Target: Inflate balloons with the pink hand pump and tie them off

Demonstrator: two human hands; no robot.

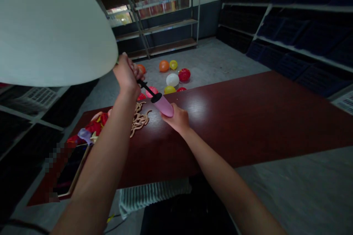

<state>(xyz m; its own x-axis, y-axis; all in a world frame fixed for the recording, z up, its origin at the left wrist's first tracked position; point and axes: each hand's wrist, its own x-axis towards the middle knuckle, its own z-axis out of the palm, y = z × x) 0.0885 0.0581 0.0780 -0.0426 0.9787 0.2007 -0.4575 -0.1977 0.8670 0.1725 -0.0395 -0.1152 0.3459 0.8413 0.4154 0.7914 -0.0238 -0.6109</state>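
A big inflated white balloon (55, 29) fills the upper left of the head view. At its lower right edge my left hand (127, 73) is closed where the balloon meets the black end of a hand balloon pump (164, 105); the balloon's neck is hidden by the fingers. My right hand (178, 118) is wrapped round the pump's pink barrel. Between the two hands a length of black rod shows, so the pump is drawn partly out. Both hands are above the dark red table (220, 125).
Beige long thin balloons (140, 120) and a pile of colourful limp balloons (96, 125) lie on the table's left side, near a dark-screened tablet (73, 170). Several inflated balloons (172, 79) rest on the floor beyond. Metal shelves (165, 27) stand behind; dark crates (292, 36) line the right.
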